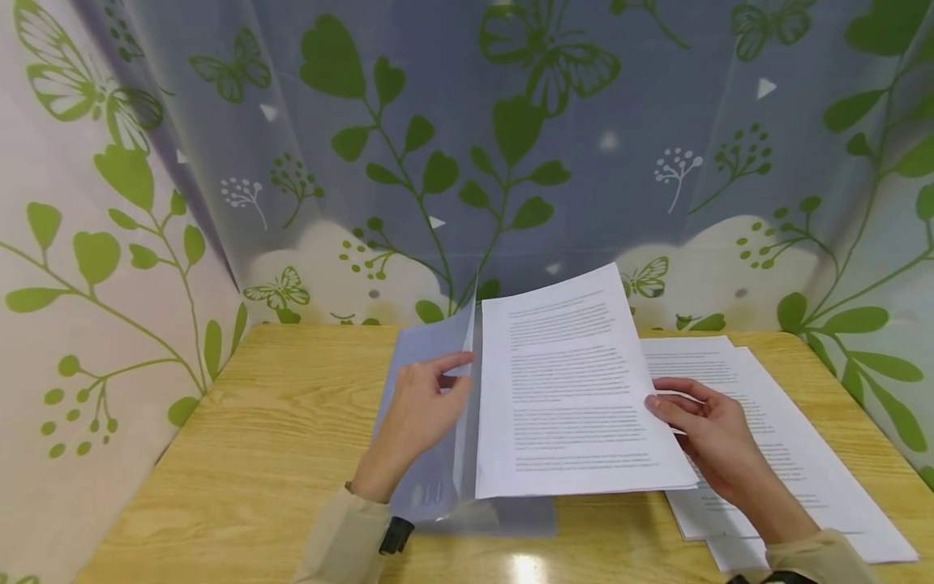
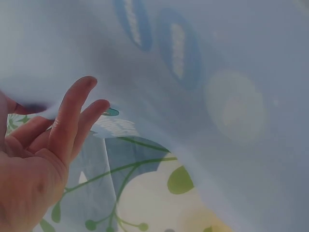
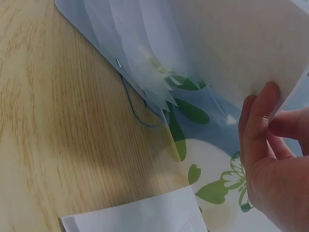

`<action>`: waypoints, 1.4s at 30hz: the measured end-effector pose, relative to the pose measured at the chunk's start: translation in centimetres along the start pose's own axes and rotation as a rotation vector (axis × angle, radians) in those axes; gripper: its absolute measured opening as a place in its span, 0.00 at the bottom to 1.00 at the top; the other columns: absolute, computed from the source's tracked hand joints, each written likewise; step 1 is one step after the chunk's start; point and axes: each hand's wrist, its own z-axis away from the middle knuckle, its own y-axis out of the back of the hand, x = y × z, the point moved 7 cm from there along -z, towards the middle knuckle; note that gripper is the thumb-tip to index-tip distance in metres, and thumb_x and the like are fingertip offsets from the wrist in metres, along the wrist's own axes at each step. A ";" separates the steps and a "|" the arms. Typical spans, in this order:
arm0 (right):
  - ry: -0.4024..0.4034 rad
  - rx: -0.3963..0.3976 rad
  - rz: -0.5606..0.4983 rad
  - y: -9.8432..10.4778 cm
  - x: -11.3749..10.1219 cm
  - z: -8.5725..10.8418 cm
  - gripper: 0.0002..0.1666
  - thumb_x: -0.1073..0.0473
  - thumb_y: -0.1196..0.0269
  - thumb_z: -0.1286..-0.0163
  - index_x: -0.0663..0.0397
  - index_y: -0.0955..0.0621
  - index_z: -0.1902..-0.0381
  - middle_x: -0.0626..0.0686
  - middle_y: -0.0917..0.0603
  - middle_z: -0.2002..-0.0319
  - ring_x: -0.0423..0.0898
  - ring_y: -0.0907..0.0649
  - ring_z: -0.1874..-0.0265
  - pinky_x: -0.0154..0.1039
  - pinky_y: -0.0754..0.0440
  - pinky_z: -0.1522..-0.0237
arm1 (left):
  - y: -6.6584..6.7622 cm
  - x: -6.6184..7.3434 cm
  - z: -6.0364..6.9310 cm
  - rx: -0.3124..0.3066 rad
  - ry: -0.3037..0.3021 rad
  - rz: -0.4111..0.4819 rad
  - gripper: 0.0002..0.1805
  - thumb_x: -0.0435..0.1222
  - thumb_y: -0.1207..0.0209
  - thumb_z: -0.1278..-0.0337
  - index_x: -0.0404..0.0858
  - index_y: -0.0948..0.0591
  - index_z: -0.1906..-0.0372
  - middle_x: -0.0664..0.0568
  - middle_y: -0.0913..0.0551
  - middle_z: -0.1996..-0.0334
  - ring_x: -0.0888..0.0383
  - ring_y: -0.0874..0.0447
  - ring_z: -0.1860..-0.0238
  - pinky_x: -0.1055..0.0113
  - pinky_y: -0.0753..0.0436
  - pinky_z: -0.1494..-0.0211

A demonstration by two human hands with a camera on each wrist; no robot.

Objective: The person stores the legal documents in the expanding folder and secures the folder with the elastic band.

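Note:
A translucent blue plastic folder [image 1: 419, 478] with clear inner sleeves stands partly open at mid-table. My left hand [image 1: 423, 401] holds its raised leaves, thumb and index finger at the edge; in the left wrist view the hazy plastic [image 2: 231, 159] covers much of the scene. Beside those leaves, my right hand [image 1: 718, 438] pinches the right edge of printed sheets [image 1: 569, 389], tilted up with the left side against the folder. From the right wrist view, the thumb and fingers grip the sheets' pale back [image 3: 236, 48]. How far the sheets reach into a sleeve is hidden.
More printed papers [image 1: 795, 462] lie in an overlapping pile on the wooden table [image 1: 241, 454], under my right forearm. A thin elastic cord [image 3: 133, 106] loops from the folder's edge. Curtains with leaves and butterflies [image 1: 409, 122] hang behind and at both sides.

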 end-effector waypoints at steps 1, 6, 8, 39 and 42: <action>-0.004 0.002 0.011 -0.1 0.0 0.0 0.11 0.60 0.32 0.30 0.35 0.16 0.55 0.38 0.11 0.66 0.35 0.14 0.66 0.33 0.15 0.65 | 0.0 0.0 0.0 0.001 0.000 0.004 0.22 0.35 0.46 0.43 0.42 0.12 0.45 0.46 0.08 0.60 0.61 0.09 0.66 0.69 0.31 0.81; -0.019 0.010 0.074 -0.5 -0.1 -0.1 0.12 0.57 0.31 0.31 0.36 0.18 0.52 0.37 0.11 0.65 0.35 0.14 0.65 0.33 0.15 0.64 | 0.0 0.0 0.0 0.009 0.003 0.008 0.21 0.36 0.44 0.43 0.43 0.12 0.46 0.43 0.09 0.54 0.57 0.08 0.63 0.69 0.29 0.80; -0.020 0.011 0.092 -0.6 -0.2 -0.1 0.13 0.56 0.31 0.31 0.37 0.19 0.51 0.36 0.11 0.65 0.35 0.14 0.65 0.33 0.15 0.63 | 0.0 0.0 0.0 0.018 0.001 0.000 0.20 0.36 0.42 0.43 0.43 0.11 0.47 0.43 0.09 0.53 0.56 0.07 0.61 0.68 0.25 0.78; 0.034 -0.028 0.120 -3.8 -0.3 -0.5 0.19 0.57 0.32 0.30 0.54 0.22 0.44 0.38 0.12 0.67 0.37 0.14 0.67 0.35 0.14 0.64 | 0.2 -0.4 0.1 0.089 -0.033 -0.005 0.18 0.32 0.42 0.49 0.46 0.09 0.55 0.53 0.09 0.52 0.57 0.10 0.61 0.70 0.26 0.77; 0.035 -0.034 0.115 -4.0 -0.2 -0.5 0.19 0.57 0.31 0.30 0.53 0.22 0.45 0.39 0.12 0.66 0.37 0.14 0.68 0.35 0.15 0.65 | 0.2 -0.4 0.1 0.091 -0.041 -0.006 0.18 0.32 0.42 0.50 0.47 0.09 0.56 0.54 0.09 0.54 0.57 0.10 0.62 0.69 0.24 0.75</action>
